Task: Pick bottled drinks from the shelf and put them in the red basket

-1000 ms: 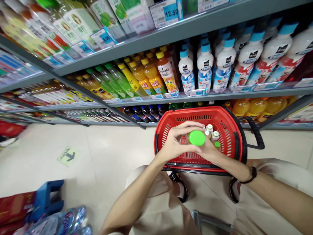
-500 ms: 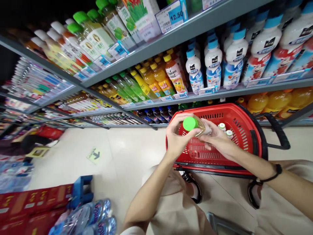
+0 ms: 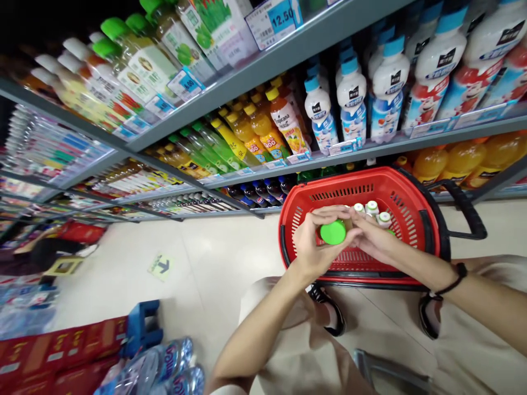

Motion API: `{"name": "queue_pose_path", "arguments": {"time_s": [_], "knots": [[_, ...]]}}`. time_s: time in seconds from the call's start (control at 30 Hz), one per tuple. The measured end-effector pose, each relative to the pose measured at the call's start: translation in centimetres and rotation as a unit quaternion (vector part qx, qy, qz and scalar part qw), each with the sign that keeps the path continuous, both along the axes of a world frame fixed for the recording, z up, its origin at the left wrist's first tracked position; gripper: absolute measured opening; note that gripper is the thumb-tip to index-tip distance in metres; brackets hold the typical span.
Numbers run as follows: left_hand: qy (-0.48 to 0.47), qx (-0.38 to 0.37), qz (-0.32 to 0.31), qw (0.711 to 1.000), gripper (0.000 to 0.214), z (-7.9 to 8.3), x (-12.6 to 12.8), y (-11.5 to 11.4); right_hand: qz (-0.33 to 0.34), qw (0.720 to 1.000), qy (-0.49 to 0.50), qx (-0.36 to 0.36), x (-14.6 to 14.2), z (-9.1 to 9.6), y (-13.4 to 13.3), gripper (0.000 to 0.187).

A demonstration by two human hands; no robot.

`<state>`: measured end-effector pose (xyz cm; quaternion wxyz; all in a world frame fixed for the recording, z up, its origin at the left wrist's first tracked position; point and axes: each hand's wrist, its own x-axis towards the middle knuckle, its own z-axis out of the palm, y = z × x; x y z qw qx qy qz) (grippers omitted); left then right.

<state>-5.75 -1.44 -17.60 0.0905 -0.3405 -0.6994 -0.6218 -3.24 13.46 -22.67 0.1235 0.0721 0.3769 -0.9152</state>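
A drink bottle with a bright green cap (image 3: 333, 232) is between my two hands, over the red shopping basket (image 3: 401, 184). Its cap faces up toward me, and most of its body is hidden under the cap and fingers. My left hand (image 3: 309, 246) curls around the bottle from the left, with its thumb along the near side. From the right, my right hand (image 3: 373, 236) closes on the bottle, its fingertips meeting those of the left. Several small white bottles (image 3: 372, 207) stand in the basket beyond my right hand.
A shelf edge (image 3: 255, 173) with rows of drinks runs behind the basket. The basket's black handle (image 3: 469, 211) sticks out to the right. Red cartons (image 3: 61, 343) and shrink-wrapped water bottles (image 3: 164, 365) stand at lower left. A grey metal frame (image 3: 391, 373) lies near my feet.
The bottle has gone from tilted to nearly upright, its cap now facing me, and both hands have come down slightly with it. More of the white bottles show in the basket.
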Motion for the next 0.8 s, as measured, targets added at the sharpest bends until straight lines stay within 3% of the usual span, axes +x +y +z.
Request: {"name": "queue_pose_path", "arguments": {"time_s": [0.13, 0.27, 0.33, 0.4, 0.47, 0.53, 0.67, 0.8], "knots": [[-0.08, -0.01, 0.016, 0.997, 0.042, -0.2, 0.2, 0.2, 0.011, 1.0, -0.024, -0.015, 0.1, -0.2, 0.0, 0.062], [-0.071, 0.01, 0.015, 0.997, 0.038, 0.5, 0.1, 0.1, 0.011, 0.999, -0.034, -0.024, 0.3, -0.3, -0.2, 0.061], [-0.063, 0.031, 0.043, 0.997, 0.033, 1.1, -0.3, 0.0, 0.024, 0.999, -0.037, -0.03, 0.6, -0.2, -0.3, 0.056], [-0.073, 0.051, 0.112, 0.99, 0.026, 1.6, -1.1, -0.3, 0.052, 0.998, -0.034, -0.023, 1.0, 0.0, -0.4, 0.051], [-0.105, 0.076, 0.182, 0.975, 0.023, 1.8, -2.4, -0.8, 0.081, 0.996, -0.02, 0.001, 1.3, 0.2, -0.4, 0.047], [-0.158, 0.121, 0.215, 0.956, 0.028, 1.8, -3.8, -1.4, 0.099, 0.995, -0.005, 0.032, 1.6, 0.3, -0.4, 0.048], [-0.276, 0.192, 0.207, 0.919, 0.038, 1.2, -5.8, -2.4, 0.105, 0.993, 0.006, 0.06, 1.7, 0.3, -0.5, 0.05], [-0.363, 0.202, 0.191, 0.889, 0.042, 1.0, -5.9, -2.5, 0.105, 0.992, -0.003, 0.067, 1.7, 0.3, -0.8, 0.053]]}}
